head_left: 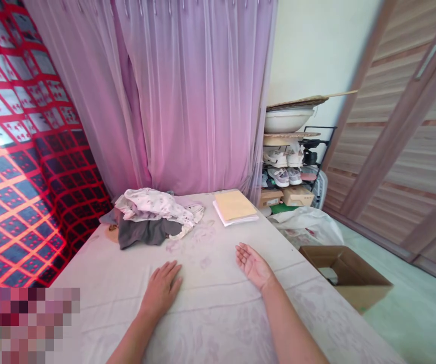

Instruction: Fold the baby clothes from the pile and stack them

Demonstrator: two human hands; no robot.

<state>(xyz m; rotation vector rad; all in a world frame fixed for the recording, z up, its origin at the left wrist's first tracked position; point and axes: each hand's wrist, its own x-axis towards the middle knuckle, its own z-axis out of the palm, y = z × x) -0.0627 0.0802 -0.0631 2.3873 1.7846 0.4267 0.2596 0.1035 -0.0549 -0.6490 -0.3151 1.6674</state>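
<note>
My left hand (162, 289) rests palm down on the pale, flower-patterned cover of the flat surface (210, 313), thumb apart from the fingers. To its right, my right hand (254, 266) is turned palm up with fingers slightly curled and nothing in it. Beyond the right hand lies a stack of paper, a yellowish-tan sheet or envelope (235, 205) on top of white sheets (240, 221). Past the left hand sits a crumpled heap of clothes, with a light printed garment (157, 205) over a dark grey one (142, 233). Both hands are apart from these things.
An open cardboard box (365, 293) stands on the floor at the right. Behind it are a white plastic bag (308, 222) and a shoe rack (326, 144) carrying a white basin (288, 121). Purple curtains (202, 101) hang at the back; a red-and-black checked cloth (16, 202) hangs left.
</note>
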